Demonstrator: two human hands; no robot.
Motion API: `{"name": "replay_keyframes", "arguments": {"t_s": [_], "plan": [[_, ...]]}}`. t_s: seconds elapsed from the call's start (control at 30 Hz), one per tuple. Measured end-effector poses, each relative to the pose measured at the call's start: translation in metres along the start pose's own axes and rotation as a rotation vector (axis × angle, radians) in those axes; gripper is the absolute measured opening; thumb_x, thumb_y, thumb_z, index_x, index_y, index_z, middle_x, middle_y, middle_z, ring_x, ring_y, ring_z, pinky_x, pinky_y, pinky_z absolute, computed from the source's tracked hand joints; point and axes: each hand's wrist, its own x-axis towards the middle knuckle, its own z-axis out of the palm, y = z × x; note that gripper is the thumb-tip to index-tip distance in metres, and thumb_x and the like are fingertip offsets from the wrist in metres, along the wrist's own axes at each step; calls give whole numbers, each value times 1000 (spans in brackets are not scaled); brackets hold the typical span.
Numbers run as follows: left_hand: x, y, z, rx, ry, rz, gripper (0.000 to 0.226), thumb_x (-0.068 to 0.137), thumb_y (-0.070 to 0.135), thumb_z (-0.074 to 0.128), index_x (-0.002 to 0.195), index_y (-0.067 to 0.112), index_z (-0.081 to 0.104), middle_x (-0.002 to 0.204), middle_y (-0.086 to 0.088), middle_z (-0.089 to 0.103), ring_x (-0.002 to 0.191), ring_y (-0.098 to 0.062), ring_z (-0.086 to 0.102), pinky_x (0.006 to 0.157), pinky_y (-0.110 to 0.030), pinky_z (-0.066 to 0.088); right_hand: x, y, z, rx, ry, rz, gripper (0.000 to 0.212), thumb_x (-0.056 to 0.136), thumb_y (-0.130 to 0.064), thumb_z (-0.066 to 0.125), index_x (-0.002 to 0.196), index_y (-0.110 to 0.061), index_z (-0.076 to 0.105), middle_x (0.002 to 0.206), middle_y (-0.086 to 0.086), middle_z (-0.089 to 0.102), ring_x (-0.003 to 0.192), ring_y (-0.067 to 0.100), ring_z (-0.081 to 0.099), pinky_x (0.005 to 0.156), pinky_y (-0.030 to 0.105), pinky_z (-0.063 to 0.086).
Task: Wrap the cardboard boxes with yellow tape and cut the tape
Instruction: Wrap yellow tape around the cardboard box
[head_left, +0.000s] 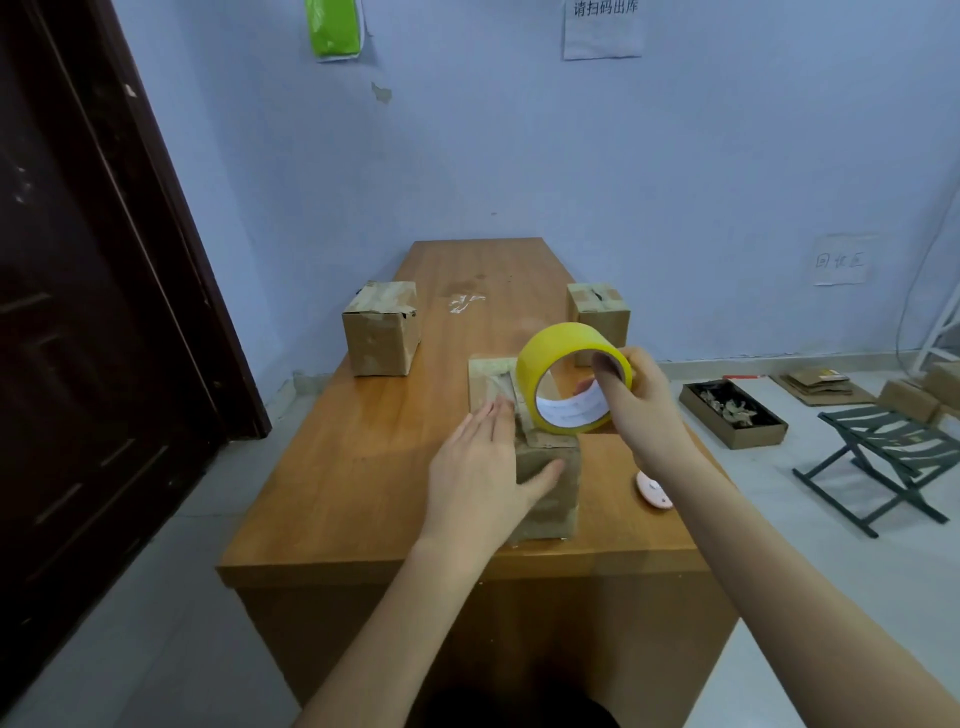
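A cardboard box (550, 493) stands near the front of the wooden table (363, 467). My left hand (478, 467) lies flat against the box's left side and top, fingers straight, thumb across its front face. My right hand (639, 395) grips a roll of yellow tape (566, 364) just above the box's top, thumb inside the core. A strip of tape runs from the roll down onto the box top. Two more cardboard boxes stand farther back, one at the left edge (382, 327) and one at the right edge (600, 312).
A small pink object (653, 491) lies on the table right of the box. A dark door (78, 312) is at the left. On the floor at the right are a tray of scraps (732, 413), flattened cardboard (821, 387) and a folding stool (893, 457).
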Motion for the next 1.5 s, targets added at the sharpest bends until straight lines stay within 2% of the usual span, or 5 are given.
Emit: {"name": "replay_keyframes", "arguments": {"t_s": [0.43, 0.63, 0.83, 1.33, 1.5], "plan": [[1, -9, 9, 65, -6, 38, 76, 85, 64, 28, 120, 8, 64, 122, -7, 64, 114, -17, 61, 96, -28, 42, -19, 57, -34, -7, -53, 328, 27, 92, -12, 61, 117, -3, 55, 89, -1, 62, 77, 19, 65, 45, 21, 49], [2, -17, 1, 52, -28, 36, 79, 87, 66, 19, 150, 20, 20, 157, 5, 19, 143, -5, 16, 113, -19, 13, -18, 50, -23, 284, -28, 459, 30, 88, -7, 66, 116, -3, 55, 115, 17, 59, 94, 31, 64, 57, 30, 59], [-9, -34, -8, -374, 28, -159, 74, 82, 62, 47, 145, 24, 37, 151, 9, 32, 139, -5, 27, 109, -23, 26, -30, 47, 14, 239, -217, 474, 34, 92, -29, 62, 122, -15, 58, 109, 8, 70, 96, 30, 69, 80, 38, 58], [-14, -37, 6, -946, -83, -349, 81, 84, 50, 53, 151, 30, 12, 156, 8, 20, 143, -10, 20, 116, -37, 22, -10, -14, 23, -368, -291, 6, 13, 97, -8, 39, 87, -11, 30, 68, 8, 35, 57, 18, 36, 55, 32, 32], [-21, -49, 8, -480, 34, -218, 74, 90, 54, 44, 151, 21, 16, 158, 9, 10, 144, -6, 10, 114, -28, 17, -8, -13, 33, -444, -277, 14, 11, 94, -19, 49, 92, -12, 41, 76, 2, 48, 69, 23, 49, 63, 38, 43]]}}
